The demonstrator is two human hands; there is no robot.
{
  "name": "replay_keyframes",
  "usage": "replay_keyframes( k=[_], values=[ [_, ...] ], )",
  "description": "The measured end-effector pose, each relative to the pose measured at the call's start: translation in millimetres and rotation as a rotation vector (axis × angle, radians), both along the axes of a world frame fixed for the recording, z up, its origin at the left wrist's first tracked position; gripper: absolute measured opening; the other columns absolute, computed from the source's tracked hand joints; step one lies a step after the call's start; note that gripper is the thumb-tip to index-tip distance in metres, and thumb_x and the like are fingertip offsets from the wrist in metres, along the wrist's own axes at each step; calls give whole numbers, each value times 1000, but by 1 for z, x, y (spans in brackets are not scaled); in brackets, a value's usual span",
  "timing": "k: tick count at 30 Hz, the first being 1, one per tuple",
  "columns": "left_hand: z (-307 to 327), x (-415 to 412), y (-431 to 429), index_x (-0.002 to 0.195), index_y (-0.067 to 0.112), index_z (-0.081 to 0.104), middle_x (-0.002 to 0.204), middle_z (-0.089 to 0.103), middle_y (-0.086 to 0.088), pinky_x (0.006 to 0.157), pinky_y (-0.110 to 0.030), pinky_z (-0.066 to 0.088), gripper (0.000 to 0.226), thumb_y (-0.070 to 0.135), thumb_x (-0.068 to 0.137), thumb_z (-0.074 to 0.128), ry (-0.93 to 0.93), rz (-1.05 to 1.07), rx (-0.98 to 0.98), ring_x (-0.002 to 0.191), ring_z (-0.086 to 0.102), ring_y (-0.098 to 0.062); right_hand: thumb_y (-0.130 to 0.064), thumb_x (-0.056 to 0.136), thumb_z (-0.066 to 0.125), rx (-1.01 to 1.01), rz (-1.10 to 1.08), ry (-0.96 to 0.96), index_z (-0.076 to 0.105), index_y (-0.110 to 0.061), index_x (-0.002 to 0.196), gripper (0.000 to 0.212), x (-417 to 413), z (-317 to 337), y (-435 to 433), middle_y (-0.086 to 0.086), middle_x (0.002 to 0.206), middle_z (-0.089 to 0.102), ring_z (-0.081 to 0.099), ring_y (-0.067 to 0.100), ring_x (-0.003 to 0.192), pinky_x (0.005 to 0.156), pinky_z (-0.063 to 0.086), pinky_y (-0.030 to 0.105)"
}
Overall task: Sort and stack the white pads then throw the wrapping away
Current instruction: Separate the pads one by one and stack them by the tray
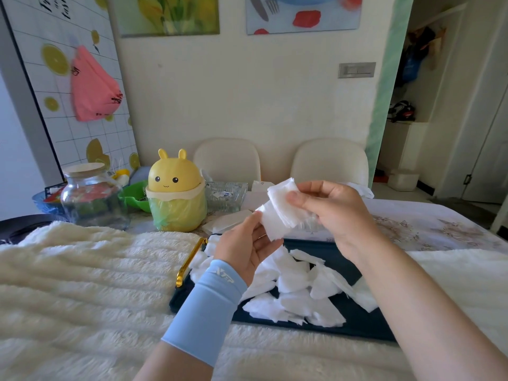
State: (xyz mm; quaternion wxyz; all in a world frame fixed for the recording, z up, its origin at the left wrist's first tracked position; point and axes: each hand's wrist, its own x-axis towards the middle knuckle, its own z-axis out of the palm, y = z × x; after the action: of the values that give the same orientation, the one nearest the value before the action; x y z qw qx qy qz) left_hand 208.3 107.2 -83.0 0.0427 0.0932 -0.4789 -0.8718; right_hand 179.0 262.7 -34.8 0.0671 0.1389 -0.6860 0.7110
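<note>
Blue sleeve (209, 306) on the left forearm sits nearest the lens. Left hand (247, 243) is half open, palm turned inward, fingers lightly curled and pinching the lower part of a white pad (270, 228). Right hand (335, 213) is raised just beside it, thumb laid across the front of a small stack of pads (283, 199), fingers curled behind. Stack and pad touch, both held in the air above the tray's far edge. Loose pads (297, 287) lie heaped in a muddle across the dark blue tray (357, 323), which has a gold handle (189, 262) at its left end. Tray rests on a fluffy cream cover (82, 284). Toward the table's far left stand a yellow bunny bin (174, 185) and a glass jar (90, 196).
</note>
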Motion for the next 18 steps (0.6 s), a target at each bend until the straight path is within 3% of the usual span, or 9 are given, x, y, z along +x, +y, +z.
replay_keyframes(
  k=[4,9,13,16,18],
  values=[
    [1,2,0,115,5,68,109,74,-15,80,-34,61,27,23,100,55,59,-34,-47,104,71,-28,-14,75,88,78,2,-13,75,-13,88,18,4,-4,-9,-6,79,73,65,-2,66,60,48,8],
    [4,4,-1,119,3,68,112,73,-17,87,-34,58,33,25,101,51,119,-91,-52,105,70,-27,-30,70,92,325,-145,32,73,-25,81,22,0,-15,-13,-10,78,74,68,3,73,69,51,18],
    [5,5,-5,117,4,70,111,73,-18,90,-36,56,48,44,94,57,115,-117,-116,104,70,-28,-37,71,89,497,-182,253,70,-32,86,25,1,-17,-11,-14,85,68,59,-1,71,69,48,19],
    [5,4,-7,115,1,70,107,73,-20,77,-33,60,39,31,92,65,73,-91,-135,93,71,-28,-32,74,87,665,-116,525,73,-35,93,24,1,-17,-8,-16,92,59,51,-3,76,66,37,13],
    [4,3,-7,113,-1,68,96,75,-17,66,-30,59,31,23,95,62,26,-84,-116,78,71,-23,-33,77,85,772,-81,608,77,-35,98,22,1,-16,-6,-17,96,59,49,-6,81,68,35,12]
  ],
)
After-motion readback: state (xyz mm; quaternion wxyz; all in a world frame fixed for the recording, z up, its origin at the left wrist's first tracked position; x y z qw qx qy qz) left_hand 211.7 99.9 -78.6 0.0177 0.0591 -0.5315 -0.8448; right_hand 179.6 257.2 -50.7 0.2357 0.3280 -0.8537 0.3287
